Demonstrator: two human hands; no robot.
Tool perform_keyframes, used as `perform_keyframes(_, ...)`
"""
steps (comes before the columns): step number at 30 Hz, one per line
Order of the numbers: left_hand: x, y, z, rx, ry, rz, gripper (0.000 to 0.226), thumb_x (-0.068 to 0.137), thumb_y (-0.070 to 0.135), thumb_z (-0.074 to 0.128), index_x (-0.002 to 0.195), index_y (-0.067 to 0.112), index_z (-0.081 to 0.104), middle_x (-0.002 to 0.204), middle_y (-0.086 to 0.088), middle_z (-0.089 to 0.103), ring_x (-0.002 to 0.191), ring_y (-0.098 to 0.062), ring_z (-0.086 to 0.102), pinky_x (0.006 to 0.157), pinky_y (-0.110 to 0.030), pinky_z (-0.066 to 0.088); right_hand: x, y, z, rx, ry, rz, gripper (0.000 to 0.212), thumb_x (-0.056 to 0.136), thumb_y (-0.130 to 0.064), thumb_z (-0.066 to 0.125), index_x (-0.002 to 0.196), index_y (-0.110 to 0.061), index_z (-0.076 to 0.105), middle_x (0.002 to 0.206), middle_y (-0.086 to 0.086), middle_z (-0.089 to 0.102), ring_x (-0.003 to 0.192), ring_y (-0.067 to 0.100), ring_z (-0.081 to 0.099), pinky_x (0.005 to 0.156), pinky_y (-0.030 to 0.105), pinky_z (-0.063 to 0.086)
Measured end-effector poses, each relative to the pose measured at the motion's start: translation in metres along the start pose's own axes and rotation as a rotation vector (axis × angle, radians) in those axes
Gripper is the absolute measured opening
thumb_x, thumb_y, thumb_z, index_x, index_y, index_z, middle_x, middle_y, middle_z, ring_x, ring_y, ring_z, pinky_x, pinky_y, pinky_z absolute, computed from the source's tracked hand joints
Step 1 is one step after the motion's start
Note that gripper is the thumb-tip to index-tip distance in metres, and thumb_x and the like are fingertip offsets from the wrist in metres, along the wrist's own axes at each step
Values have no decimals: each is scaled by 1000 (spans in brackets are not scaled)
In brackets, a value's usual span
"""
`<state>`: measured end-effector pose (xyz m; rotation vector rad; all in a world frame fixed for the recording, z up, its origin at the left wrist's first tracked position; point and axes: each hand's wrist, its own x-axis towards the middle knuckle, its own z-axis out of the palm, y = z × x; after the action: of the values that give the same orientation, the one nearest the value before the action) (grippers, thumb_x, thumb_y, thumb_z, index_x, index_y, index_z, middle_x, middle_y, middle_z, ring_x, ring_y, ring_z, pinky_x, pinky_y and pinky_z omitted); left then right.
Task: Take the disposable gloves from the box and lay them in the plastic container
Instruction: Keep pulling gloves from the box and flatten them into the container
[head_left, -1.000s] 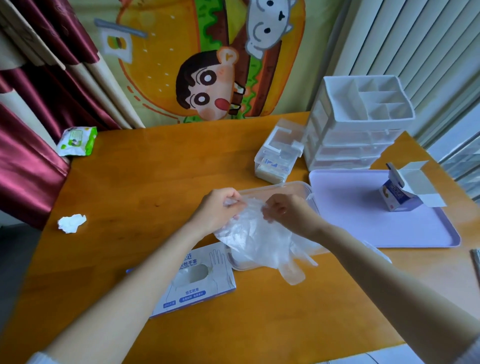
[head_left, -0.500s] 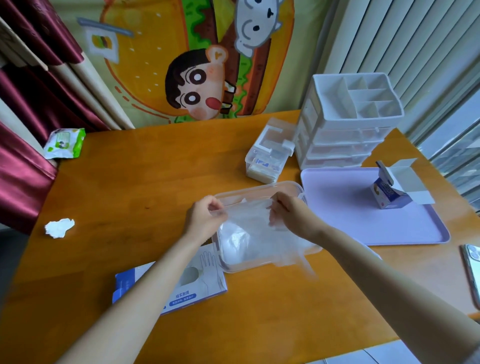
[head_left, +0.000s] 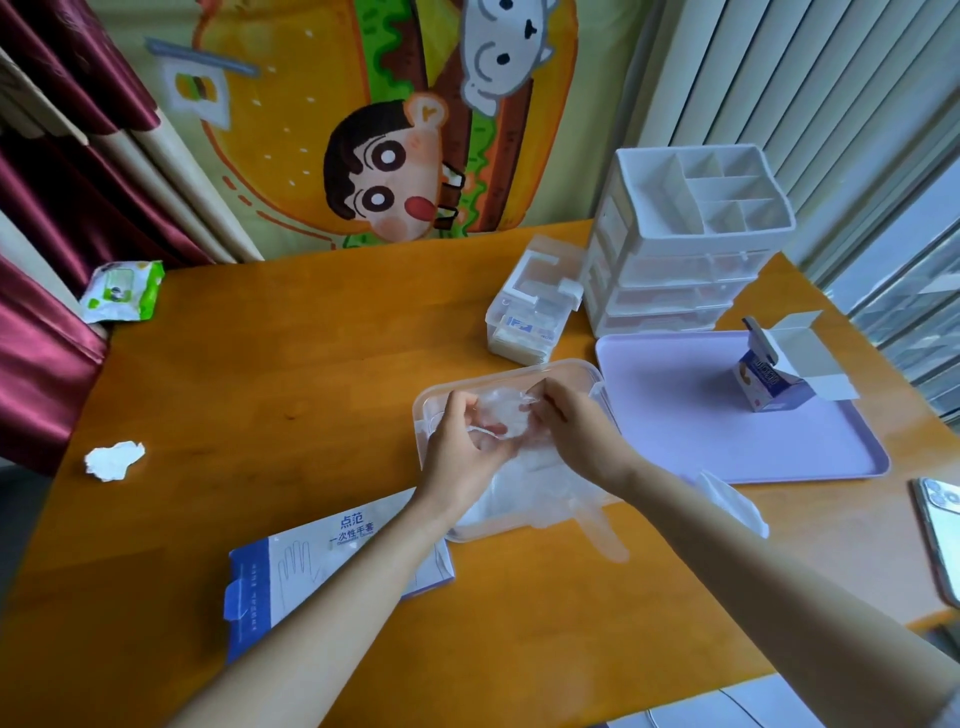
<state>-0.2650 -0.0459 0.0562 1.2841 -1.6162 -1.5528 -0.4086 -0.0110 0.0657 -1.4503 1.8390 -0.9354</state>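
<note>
Centre frame: left hand (head_left: 467, 441) and right hand (head_left: 576, 431) both pinch crumpled gloves (head_left: 501, 415) over plastic container (head_left: 431, 400); grip apparently fingertip-only.

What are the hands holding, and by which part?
The left hand and right hand both pinch the clear disposable gloves at their bunched far end, above the plastic container.

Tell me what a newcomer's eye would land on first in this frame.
The left hand and right hand pinch clear gloves over the plastic container at the middle of the orange table. Behind it, a bright cartoon burger hanging fills the wall. A lilac tray lies right of the container.
</note>
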Motion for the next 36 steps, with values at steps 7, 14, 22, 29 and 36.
perform_keyframes(7,9,-25,-33,291,36,-143,27,87,0,62,101,12,41,100,-6,51,80,-15,54,57,-11,38,-2,-1,-20,-17,100,-6,29,97,5,32,76,-8,47,67,5,49,59,12,55,54,5,39)
perform_keyframes(14,16,10,-13,570,-53,408,64,74,19,80,128,20,48,116,14,44,106,-1,39,85,-11,24,4,-9,-26,-191,-37,-144,25,96,0,37,78,-3,54,65,1,51,52,9,46,56,28,44)
perform_keyframes(22,43,20,-22,545,-97,278,18,93,20,57,77,19,66,70,7,64,62,-9,51,62,-30,39,13,4,-42,-349,-282,-53,27,81,-28,72,82,-27,45,89,0,50,75,7,44,65,12,34)
perform_keyframes(29,55,64,-28,542,-71,383,40,99,4,45,138,12,49,140,-2,51,129,-10,44,93,-3,30,28,2,-58,-409,218,-153,6,92,-3,51,97,-2,52,94,8,50,83,31,50,66,39,36)
perform_keyframes(36,25,52,-38,879,-167,628,69,93,-11,37,150,18,12,150,16,5,140,3,2,108,-4,-9,10,23,-57,-492,336,-468,23,78,9,44,90,-3,58,91,12,53,87,23,42,70,29,36)
